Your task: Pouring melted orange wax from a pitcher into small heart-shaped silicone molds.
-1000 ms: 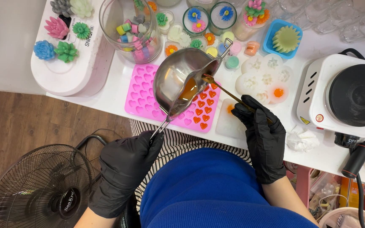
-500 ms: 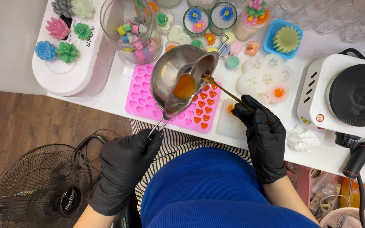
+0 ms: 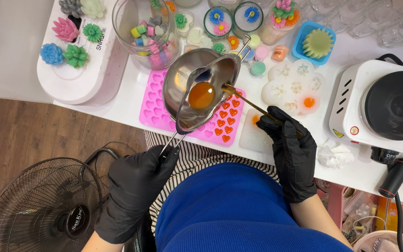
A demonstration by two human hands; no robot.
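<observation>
1. The left hand, in a black glove, is closed around the wire handle of a small metal melting pot, gripping it at the near end, close to the body.
2. The pot hangs tilted above the pink heart mould, ahead of the left hand and left of the right one; a pool of orange liquid sits in its lower part.
3. The right hand, also gloved in black, pinches a thin stick whose far tip reaches the pot's rim.
4. Several heart cells at the mould's right end hold orange fill; the cells on the left are unfilled.
5. The mould lies on the white surface, with a glass jar of coloured pieces behind it.
6. A white hot plate stands to the right, well apart from both hands.
7. A floor fan sits on the wooden floor at lower left.
</observation>
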